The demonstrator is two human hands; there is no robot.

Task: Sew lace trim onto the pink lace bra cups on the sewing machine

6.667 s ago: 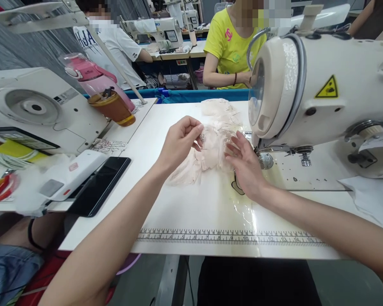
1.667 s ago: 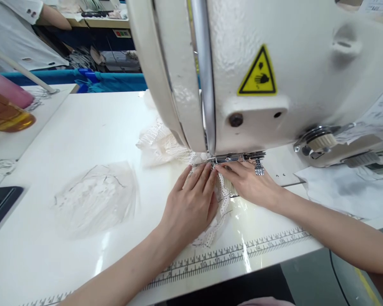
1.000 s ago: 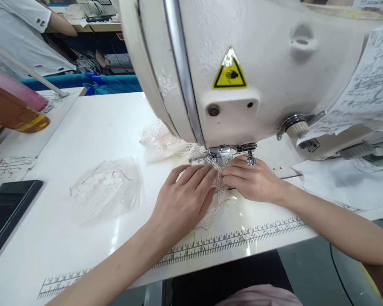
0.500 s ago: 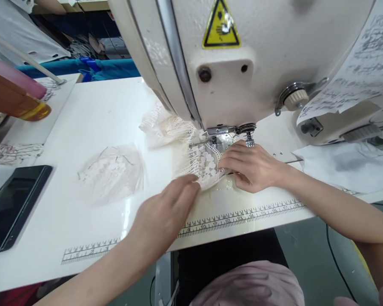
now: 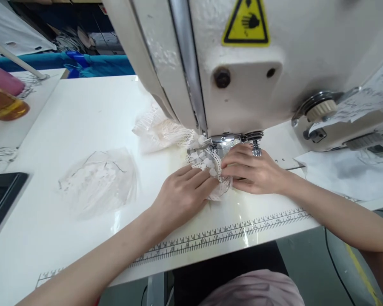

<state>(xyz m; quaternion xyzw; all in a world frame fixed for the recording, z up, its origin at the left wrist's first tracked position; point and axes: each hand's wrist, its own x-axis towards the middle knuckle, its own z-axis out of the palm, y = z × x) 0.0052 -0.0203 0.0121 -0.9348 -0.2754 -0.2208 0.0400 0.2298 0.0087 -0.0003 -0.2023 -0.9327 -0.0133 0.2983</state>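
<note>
A white lace piece (image 5: 210, 165) lies under the presser foot (image 5: 225, 142) of a cream sewing machine (image 5: 249, 63). My left hand (image 5: 181, 197) rests flat on the lace's near edge, fingers stretched toward the foot. My right hand (image 5: 252, 172) lies on the other side, its fingers curled and pinching the lace just before the foot. More pale lace (image 5: 159, 129) bunches behind the machine's head. The needle is hidden by the machine's head.
A sheer fabric piece (image 5: 98, 180) lies to the left on the white table (image 5: 83, 110). A dark phone (image 5: 0, 199) sits at the left edge, a brown cup (image 5: 3, 104) farther back. A printed ruler (image 5: 217, 236) runs along the table's front edge. Papers (image 5: 344, 176) lie at right.
My left hand has gone from the table's front edge back onto the lace, fingers flat beside the foot. The lace is folded narrower. My right hand has stayed by the foot.
</note>
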